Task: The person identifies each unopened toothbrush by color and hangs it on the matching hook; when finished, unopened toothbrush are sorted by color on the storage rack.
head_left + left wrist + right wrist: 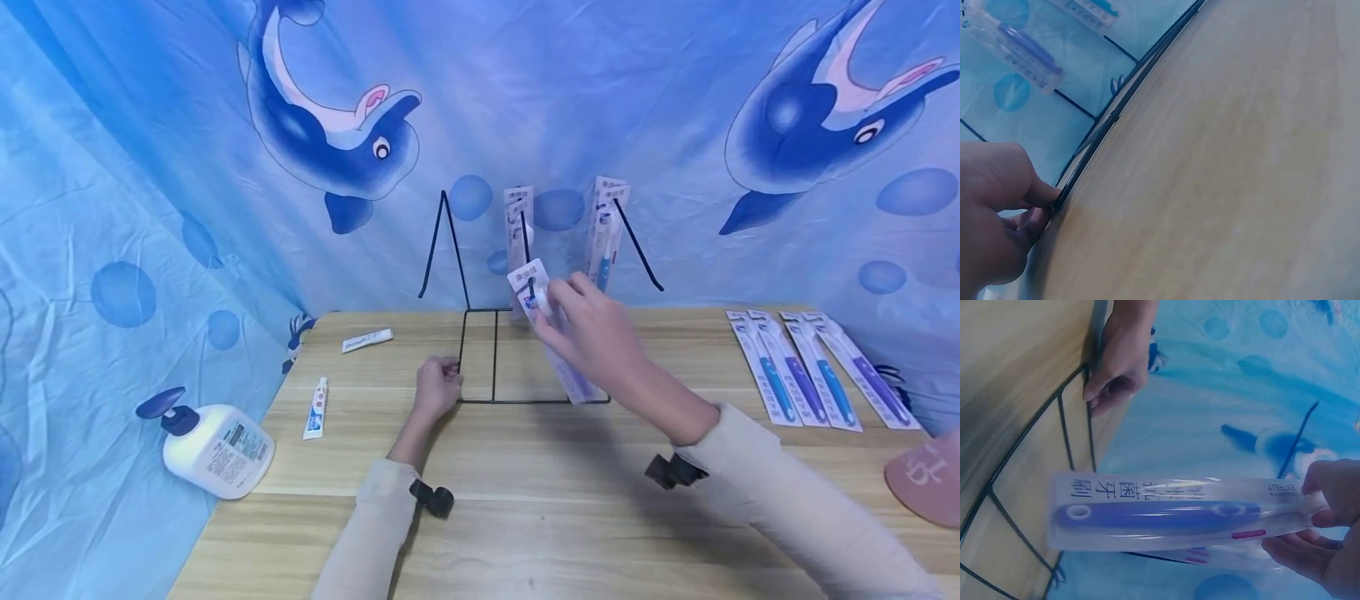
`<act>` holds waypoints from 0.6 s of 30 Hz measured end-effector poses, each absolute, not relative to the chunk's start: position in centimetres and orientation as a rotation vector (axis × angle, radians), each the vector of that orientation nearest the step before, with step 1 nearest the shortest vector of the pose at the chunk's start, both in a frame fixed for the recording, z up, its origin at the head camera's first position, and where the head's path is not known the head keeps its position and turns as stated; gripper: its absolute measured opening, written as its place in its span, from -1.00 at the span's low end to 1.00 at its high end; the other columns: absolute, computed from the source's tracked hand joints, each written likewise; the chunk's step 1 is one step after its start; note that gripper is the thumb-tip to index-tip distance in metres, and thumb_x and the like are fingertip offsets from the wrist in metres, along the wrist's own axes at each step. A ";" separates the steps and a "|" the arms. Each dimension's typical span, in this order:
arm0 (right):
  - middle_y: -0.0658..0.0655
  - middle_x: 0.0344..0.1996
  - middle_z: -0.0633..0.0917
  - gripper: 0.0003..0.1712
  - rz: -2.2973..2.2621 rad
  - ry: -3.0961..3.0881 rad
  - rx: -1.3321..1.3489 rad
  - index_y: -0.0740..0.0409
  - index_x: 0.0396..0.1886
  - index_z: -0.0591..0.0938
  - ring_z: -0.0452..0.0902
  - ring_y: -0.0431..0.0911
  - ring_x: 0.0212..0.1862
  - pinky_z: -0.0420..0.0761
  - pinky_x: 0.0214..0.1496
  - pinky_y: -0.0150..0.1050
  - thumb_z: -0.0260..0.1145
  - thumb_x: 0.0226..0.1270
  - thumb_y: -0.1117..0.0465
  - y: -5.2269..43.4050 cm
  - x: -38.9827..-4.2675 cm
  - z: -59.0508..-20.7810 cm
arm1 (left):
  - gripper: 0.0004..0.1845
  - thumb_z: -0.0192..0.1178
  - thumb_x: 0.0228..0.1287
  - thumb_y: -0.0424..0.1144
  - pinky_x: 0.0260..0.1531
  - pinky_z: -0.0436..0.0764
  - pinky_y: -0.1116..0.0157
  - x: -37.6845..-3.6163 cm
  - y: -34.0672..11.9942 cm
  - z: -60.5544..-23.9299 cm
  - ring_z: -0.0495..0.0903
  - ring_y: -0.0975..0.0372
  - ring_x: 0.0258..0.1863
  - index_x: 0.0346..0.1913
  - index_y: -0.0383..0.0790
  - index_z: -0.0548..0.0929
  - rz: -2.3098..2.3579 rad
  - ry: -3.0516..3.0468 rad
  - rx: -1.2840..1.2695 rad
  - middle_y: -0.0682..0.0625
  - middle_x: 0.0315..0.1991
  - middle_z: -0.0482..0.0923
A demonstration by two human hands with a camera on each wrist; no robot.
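My right hand (600,333) pinches a packaged toothbrush (1160,515) with a purple handle near the top of its card. In the head view the card's top overlaps the tip of the middle hook of a black wire rack (494,358). More packaged toothbrushes (606,242) hang on the right hook, and others (517,233) hang farther back on the middle one. The left hook bears nothing. My left hand (438,387) pinches the left side of the rack's base wire at table level, thumb and fingers right at the wire in the left wrist view.
Several packaged toothbrushes (776,387) lie side by side at the right of the wooden table. To the left are two small toothpaste tubes (316,408) and a white pump bottle (217,450). A pink object (926,479) stands at the right edge. A blue dolphin curtain (585,100) hangs behind.
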State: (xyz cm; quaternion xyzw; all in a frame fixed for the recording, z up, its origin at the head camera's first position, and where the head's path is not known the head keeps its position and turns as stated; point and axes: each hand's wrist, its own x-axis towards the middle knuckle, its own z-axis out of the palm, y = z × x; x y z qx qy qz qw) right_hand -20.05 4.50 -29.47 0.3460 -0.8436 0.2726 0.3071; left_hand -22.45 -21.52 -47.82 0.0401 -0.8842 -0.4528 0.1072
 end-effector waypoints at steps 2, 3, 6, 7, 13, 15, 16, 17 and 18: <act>0.09 -0.46 0.45 -0.83 0.769 -2.253 0.883 0.21 -0.37 0.53 0.29 -0.12 -0.51 0.39 -0.61 -0.34 0.39 0.20 0.28 4.0 -21.0 -29.9 | -0.69 0.23 0.10 -0.61 -0.16 0.70 0.18 -22.5 -21.6 -47.8 0.62 0.03 -0.28 -0.04 -0.55 0.67 -1.331 -2.609 0.115 -0.22 -0.30 0.61; 0.11 -0.44 0.46 -0.82 0.792 -2.265 0.859 0.22 -0.34 0.53 0.31 -0.10 -0.50 0.42 -0.59 -0.32 0.39 0.20 0.29 3.7 -21.6 -30.1 | -0.69 0.23 0.10 -0.61 -0.16 0.70 0.19 -22.5 -21.6 -47.8 0.62 0.03 -0.28 -0.04 -0.55 0.67 -1.330 -2.610 0.111 -0.22 -0.30 0.61; 0.15 -0.36 0.49 -0.79 0.842 -2.289 0.780 0.23 -0.27 0.51 0.38 -0.06 -0.45 0.49 -0.53 -0.27 0.39 0.21 0.29 2.9 -23.3 -30.6 | -0.69 0.23 0.10 -0.60 -0.17 0.70 0.18 -22.5 -21.6 -48.0 0.62 0.03 -0.28 -0.04 -0.56 0.66 -1.327 -2.612 0.102 -0.22 -0.30 0.61; 0.16 -0.36 0.49 -0.79 0.851 -2.286 0.754 0.23 -0.26 0.50 0.39 -0.05 -0.43 0.50 -0.52 -0.26 0.38 0.23 0.28 2.6 -23.8 -30.8 | -0.69 0.23 0.10 -0.60 -0.17 0.70 0.18 -22.5 -21.6 -48.0 0.62 0.03 -0.28 -0.04 -0.56 0.66 -1.326 -2.611 0.099 -0.23 -0.30 0.61; 0.14 -0.44 0.45 -0.80 0.901 -2.215 0.668 0.22 -0.33 0.45 0.37 -0.02 -0.41 0.46 -0.49 -0.22 0.25 0.36 0.20 0.8 -27.1 -31.4 | -0.68 0.23 0.10 -0.60 -0.15 0.70 0.19 -22.4 -21.5 -48.0 0.62 0.03 -0.27 -0.03 -0.56 0.65 -1.364 -2.608 0.122 -0.22 -0.28 0.60; 0.12 -0.45 0.42 -0.79 0.921 -2.211 0.647 0.20 -0.35 0.41 0.35 -0.02 -0.43 0.43 -0.51 -0.20 0.22 0.39 0.18 0.3 -27.9 -31.4 | -0.68 0.23 0.10 -0.60 -0.15 0.70 0.19 -22.4 -21.4 -48.0 0.62 0.03 -0.26 -0.03 -0.55 0.65 -1.371 -2.607 0.129 -0.21 -0.28 0.60; 0.12 -0.45 0.41 -0.78 0.931 -2.211 0.636 0.19 -0.36 0.40 0.34 -0.02 -0.44 0.41 -0.52 -0.20 0.20 0.40 0.17 0.1 -28.2 -31.4 | -0.68 0.23 0.11 -0.60 -0.14 0.70 0.20 -22.4 -21.4 -48.0 0.62 0.03 -0.26 -0.02 -0.55 0.65 -1.379 -2.603 0.138 -0.21 -0.27 0.60; 0.12 -0.46 0.41 -0.77 0.940 -2.210 0.627 0.19 -0.36 0.39 0.33 -0.01 -0.45 0.41 -0.53 -0.19 0.19 0.41 0.16 -0.1 -28.6 -31.4 | -0.68 0.24 0.10 -0.60 -0.15 0.70 0.20 -22.4 -21.4 -48.0 0.62 0.03 -0.26 -0.03 -0.55 0.66 -1.376 -2.602 0.139 -0.21 -0.27 0.60; 0.13 -0.46 0.40 -0.77 0.944 -2.209 0.619 0.19 -0.37 0.39 0.33 -0.01 -0.46 0.40 -0.53 -0.19 0.19 0.41 0.15 -0.3 -28.9 -31.3 | -0.68 0.24 0.10 -0.60 -0.15 0.70 0.20 -22.4 -21.4 -48.0 0.62 0.03 -0.26 -0.03 -0.54 0.66 -1.373 -2.600 0.140 -0.21 -0.27 0.60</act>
